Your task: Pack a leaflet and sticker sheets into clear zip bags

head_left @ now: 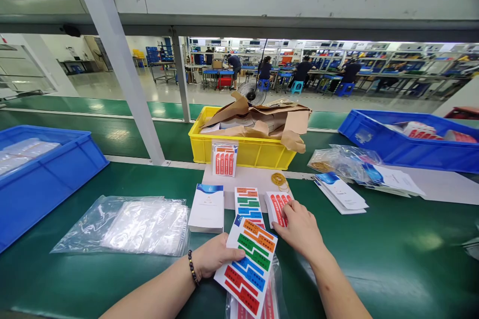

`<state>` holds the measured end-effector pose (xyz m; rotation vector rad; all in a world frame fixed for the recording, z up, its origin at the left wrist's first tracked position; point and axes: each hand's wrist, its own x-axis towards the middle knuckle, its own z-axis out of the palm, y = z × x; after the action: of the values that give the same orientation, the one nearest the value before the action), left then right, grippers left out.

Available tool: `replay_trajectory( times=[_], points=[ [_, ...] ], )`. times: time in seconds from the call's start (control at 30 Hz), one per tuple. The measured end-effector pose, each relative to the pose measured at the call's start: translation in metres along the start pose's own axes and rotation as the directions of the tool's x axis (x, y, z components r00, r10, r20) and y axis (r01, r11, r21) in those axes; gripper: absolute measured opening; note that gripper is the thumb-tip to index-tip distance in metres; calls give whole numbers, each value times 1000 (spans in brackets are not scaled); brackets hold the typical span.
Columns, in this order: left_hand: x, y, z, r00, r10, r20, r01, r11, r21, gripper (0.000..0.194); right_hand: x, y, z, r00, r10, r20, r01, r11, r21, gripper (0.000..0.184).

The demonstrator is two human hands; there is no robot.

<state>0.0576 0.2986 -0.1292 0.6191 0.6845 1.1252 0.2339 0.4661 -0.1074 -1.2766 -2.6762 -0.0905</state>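
Note:
My left hand [215, 257] grips a white sheet of orange, green, blue and red stickers [250, 265], thumb on top; a blue-edged paper shows behind its upper corner. The fingers of my right hand [302, 229] are bent and pinched on the red-striped sticker sheet [279, 204] at the top of a small pile. Between the hands and slightly farther off lies a stack of multicoloured sticker sheets [249, 204]. To its left stands a stack of white booklets [206, 209] with blue tops. Under the held sheet, a clear bag with red-striped sheets [275, 304] is partly hidden.
Clear plastic bags [145, 224] lie at left, beside a blue bin [75, 169]. A yellow crate [247, 152] with brown paper stands ahead, a packed pouch [224, 159] leaning on it. Rubber bands [280, 181], booklets [342, 193] and another blue bin [411, 147] are at right.

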Motion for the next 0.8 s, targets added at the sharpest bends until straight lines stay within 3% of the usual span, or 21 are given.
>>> replay_trajectory(
  times=[0.4, 0.8],
  points=[
    [0, -3, -2, 1000, 5, -2, -5, 1000, 11, 42, -3, 9, -8, 991, -120, 53, 111, 984, 143, 20],
    [0, -2, -2, 1000, 13, 2, -13, 1000, -10, 43, -4, 17, -9, 988, -155, 12, 147, 959, 242, 10]
  ],
)
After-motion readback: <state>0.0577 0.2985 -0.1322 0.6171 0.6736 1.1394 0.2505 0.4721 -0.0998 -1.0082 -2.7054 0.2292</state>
